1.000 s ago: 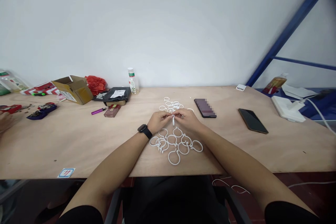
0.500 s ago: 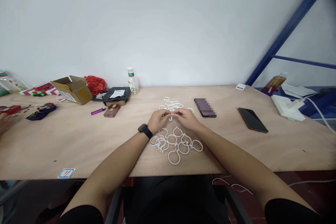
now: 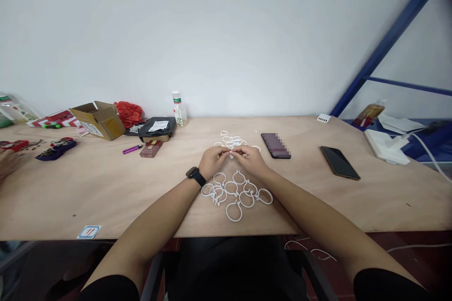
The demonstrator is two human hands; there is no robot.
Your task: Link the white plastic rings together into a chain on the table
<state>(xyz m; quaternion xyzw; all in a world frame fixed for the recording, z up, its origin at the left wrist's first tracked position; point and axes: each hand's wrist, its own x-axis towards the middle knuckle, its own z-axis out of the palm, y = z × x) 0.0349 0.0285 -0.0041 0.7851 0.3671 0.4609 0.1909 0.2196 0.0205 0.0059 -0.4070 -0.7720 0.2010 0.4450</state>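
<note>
My left hand (image 3: 213, 162) and my right hand (image 3: 251, 160) meet fingertip to fingertip over the table. Between them they pinch a white plastic ring (image 3: 231, 155), mostly hidden by the fingers; only a small white part shows. Closer to me lies a group of white rings (image 3: 234, 211) with small clip-like ends, some overlapping. Just beyond my fingers is another pile of white rings (image 3: 236, 141), partly covered by my hands. A black watch (image 3: 195, 176) is on my left wrist.
On the right lie a dark phone (image 3: 276, 145), another phone (image 3: 340, 162) and a white power strip (image 3: 384, 146). To the left are a maroon box (image 3: 151, 148), a purple lighter (image 3: 132, 149), a black package (image 3: 157, 128), a bottle (image 3: 179, 110) and an open carton (image 3: 100, 120). Another person's hand (image 3: 7, 163) is at far left.
My hands stay nearly in place with fingertips together. The white piece hanging below my fingers shows less now. The loose rings have not moved.
</note>
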